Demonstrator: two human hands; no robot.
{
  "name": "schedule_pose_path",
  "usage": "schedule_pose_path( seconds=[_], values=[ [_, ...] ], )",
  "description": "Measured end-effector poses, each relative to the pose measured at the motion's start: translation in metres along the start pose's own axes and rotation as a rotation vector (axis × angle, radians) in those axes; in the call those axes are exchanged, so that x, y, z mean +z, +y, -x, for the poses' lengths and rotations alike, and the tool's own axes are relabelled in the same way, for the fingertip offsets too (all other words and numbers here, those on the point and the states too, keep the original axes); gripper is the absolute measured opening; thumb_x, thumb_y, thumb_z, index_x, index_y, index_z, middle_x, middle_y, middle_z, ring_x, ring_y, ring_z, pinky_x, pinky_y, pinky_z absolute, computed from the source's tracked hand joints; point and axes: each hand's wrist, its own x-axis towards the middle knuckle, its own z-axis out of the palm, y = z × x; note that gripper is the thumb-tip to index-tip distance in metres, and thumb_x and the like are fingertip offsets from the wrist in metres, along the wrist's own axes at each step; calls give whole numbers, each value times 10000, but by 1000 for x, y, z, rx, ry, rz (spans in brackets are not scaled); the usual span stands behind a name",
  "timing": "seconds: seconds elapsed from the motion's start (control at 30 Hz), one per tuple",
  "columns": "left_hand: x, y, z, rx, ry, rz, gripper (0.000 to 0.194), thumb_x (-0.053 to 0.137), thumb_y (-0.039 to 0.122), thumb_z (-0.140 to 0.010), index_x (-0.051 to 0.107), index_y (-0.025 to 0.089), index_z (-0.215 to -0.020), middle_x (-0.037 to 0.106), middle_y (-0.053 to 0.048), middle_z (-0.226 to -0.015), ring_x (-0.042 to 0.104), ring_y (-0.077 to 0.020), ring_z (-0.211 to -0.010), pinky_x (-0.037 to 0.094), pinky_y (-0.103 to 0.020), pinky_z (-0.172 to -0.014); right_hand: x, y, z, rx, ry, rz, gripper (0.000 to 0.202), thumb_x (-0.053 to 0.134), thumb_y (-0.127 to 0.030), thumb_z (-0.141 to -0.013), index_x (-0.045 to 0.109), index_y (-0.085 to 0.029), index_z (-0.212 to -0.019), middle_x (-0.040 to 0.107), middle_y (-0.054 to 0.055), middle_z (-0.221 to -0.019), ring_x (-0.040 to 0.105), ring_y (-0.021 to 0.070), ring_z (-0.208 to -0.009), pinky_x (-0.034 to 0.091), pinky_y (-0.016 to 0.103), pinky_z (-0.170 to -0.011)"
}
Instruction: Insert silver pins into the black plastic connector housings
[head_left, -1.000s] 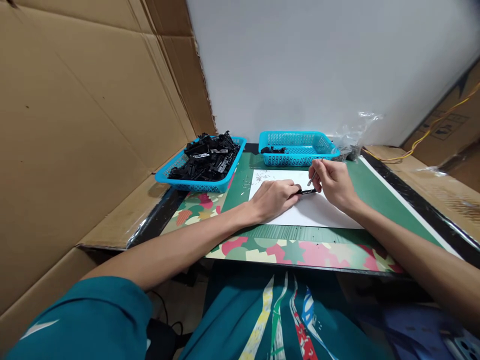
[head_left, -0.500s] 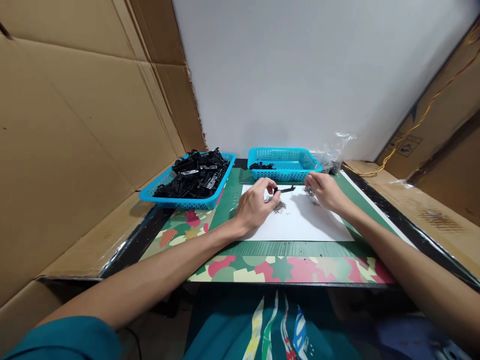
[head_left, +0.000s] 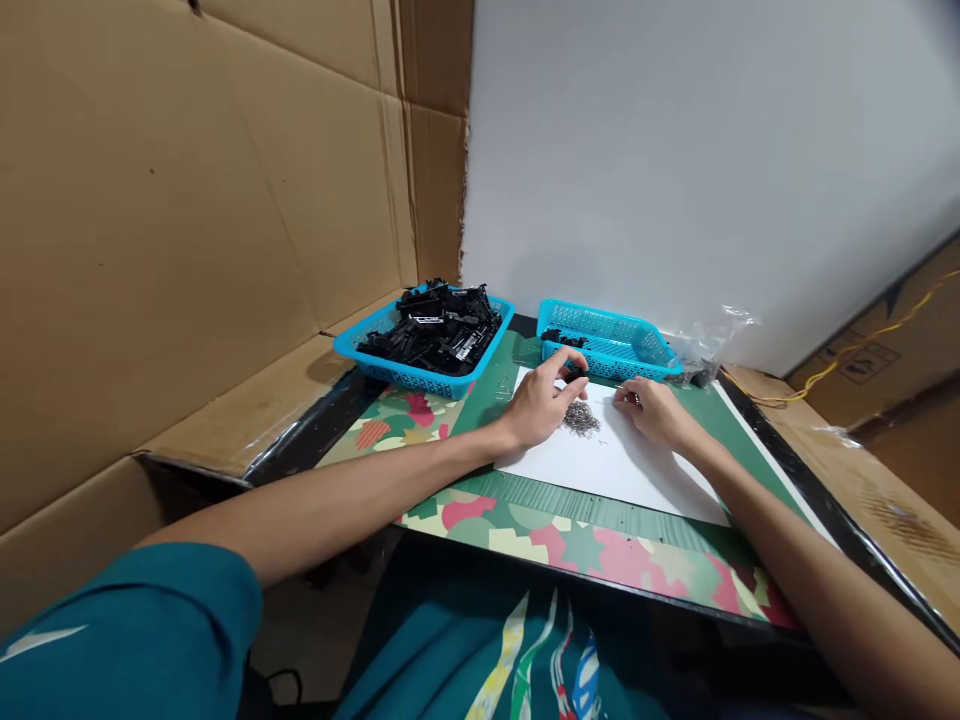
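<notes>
My left hand is closed in a pinch on a small black plastic part, held above the white paper. Below its fingertips lies a heap of tiny metal pieces, too small to tell their kind. To the right, my right hand is low over the paper with its thumb and fingers drawn together. Whatever is between these fingertips is too small to make out. That hand covers much of the paper's far right part.
A blue basket heaped with black plastic parts stands at the back left. Another blue basket at the back holds a few black parts. A clear plastic bag sits beside it. Cardboard walls flank the table.
The view has turned to the left. The black part, earlier pointing right from my left hand, now shows less of its length. My right hand is lower at the paper, fingers still together.
</notes>
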Motion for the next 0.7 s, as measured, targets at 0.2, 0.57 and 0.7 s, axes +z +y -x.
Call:
schedule_pose_path(
  seconds=[0.2,0.57,0.7],
  values=[
    [-3,9,1,84,9,-51,135,556,326,-1019,608,202,-1017,670,-32,-1023,596,-134,-778,520,-277,-694,-12,-16,10,-56,-10,-247,150,590,-290,-925,609,-202,-806,549,11,-738,458,170,-677,334,308,-643],
    [5,11,4,34,-69,125,355,700,527,-956,631,188,-1036,621,-15,-956,584,-105,-718,531,-249,-673,-6,-63,23,-80,97,-869,395,705,-596,-921,610,-214,-901,551,21,-872,470,179,-793,407,313,-716],
    [4,11,4,27,-62,100,348,655,529,-986,632,181,-993,621,-9,-941,584,-109,-722,533,-238,-664,-1,-63,23,-114,83,-849,362,681,-559,-960,619,-207,-903,520,-2,-820,433,161,-741,360,306,-673]
  ],
)
